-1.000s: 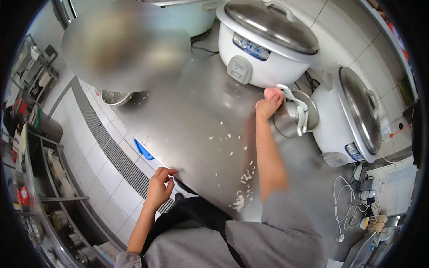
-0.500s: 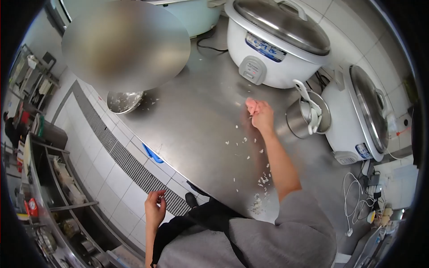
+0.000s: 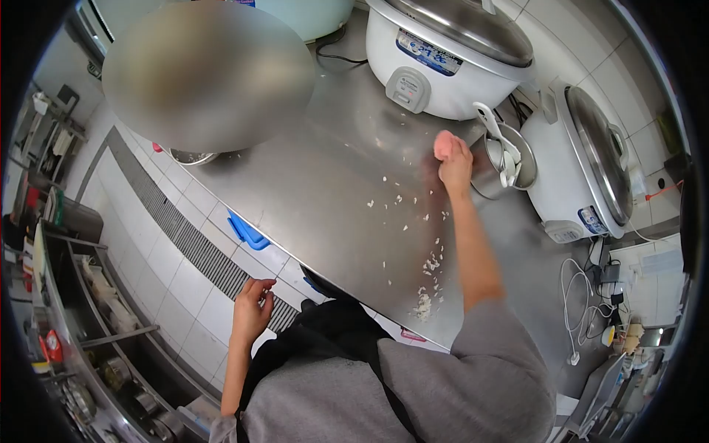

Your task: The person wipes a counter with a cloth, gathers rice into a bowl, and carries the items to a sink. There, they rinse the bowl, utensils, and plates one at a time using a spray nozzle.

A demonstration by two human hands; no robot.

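Note:
My right hand [image 3: 456, 168] is closed round a pink cloth [image 3: 444, 145] on the steel table [image 3: 325, 199], just left of a metal pot [image 3: 526, 171] with white-handled utensils [image 3: 505, 153] in it. White crumbs [image 3: 424, 304] lie scattered on the steel to the left of my right forearm, thickest near the front edge. My left hand [image 3: 253, 307] hangs over the floor beside the table, fingers loosely curled and apart, holding nothing.
Two white rice cookers, one at the back [image 3: 443, 70] and one at the right [image 3: 569, 170], stand behind the pot. A metal bowl [image 3: 193, 157] sits at the left edge. Blue plastic [image 3: 247, 232] shows below the edge. White cables [image 3: 567, 303] hang at the right.
My right hand has moved with the pink cloth to the right and up, nearer the pot. The view has shifted a little. My left hand is still off the table.

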